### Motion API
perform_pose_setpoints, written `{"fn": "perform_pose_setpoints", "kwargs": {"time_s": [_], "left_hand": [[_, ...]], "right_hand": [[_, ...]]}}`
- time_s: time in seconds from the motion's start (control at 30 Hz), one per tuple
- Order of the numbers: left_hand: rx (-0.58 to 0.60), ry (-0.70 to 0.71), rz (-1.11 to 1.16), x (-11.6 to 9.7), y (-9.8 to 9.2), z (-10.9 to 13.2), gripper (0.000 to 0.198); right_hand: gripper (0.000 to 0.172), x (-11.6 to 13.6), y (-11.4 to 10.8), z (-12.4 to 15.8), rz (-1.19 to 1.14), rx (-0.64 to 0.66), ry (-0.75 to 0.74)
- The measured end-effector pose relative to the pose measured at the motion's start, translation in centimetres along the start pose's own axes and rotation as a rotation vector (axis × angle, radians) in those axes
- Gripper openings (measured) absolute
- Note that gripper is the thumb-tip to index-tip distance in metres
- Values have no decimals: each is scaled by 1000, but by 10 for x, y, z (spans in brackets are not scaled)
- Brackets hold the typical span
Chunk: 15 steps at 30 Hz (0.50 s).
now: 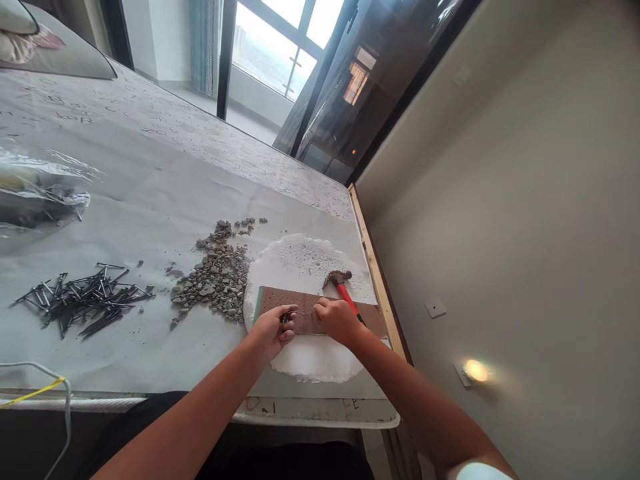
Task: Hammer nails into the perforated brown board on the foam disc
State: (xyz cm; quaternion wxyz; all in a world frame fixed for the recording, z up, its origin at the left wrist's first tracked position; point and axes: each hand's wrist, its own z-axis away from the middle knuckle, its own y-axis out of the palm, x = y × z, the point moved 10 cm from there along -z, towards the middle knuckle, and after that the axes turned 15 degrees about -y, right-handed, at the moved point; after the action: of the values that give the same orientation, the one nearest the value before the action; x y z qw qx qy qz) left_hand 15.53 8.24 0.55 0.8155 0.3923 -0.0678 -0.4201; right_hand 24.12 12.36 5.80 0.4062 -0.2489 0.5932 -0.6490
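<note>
My left hand (pixel 275 328) is closed around several dark nails (pixel 285 319), just over the near left part of a brown board (pixel 275 298) with rows of small holes. My right hand (pixel 337 319) is pinched low over the middle of the same board. A thin, nail-like thing (pixel 313 313) shows at its fingertips, too small to make out fully. Under the board lies a rough-edged white slab (pixel 315 363), pitted on its far side. Beyond my right hand a claw hammer (pixel 344 290) with a red handle rests across the board's far edge.
Grey stone rubble (pixel 215 280) is heaped left of the slab. Farther left lies a pile of loose nails (pixel 90 297), with a clear plastic bag (pixel 40 190) behind it. A wooden strip (pixel 375 267) and the wall bound the table (pixel 165 180) on the right. A white cable (pixel 67 407) hangs at the front left.
</note>
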Motion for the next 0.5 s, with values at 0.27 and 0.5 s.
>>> {"fn": "perform_pose_setpoints", "kwargs": {"time_s": [0.27, 0.5], "left_hand": [[-3, 16, -1, 0, 0, -1, 6], [-35, 37, -8, -1, 0, -2, 9]], "right_hand": [[18, -19, -15, 4, -169, -122, 120], [17, -19, -68, 12, -427, -413, 120]]}}
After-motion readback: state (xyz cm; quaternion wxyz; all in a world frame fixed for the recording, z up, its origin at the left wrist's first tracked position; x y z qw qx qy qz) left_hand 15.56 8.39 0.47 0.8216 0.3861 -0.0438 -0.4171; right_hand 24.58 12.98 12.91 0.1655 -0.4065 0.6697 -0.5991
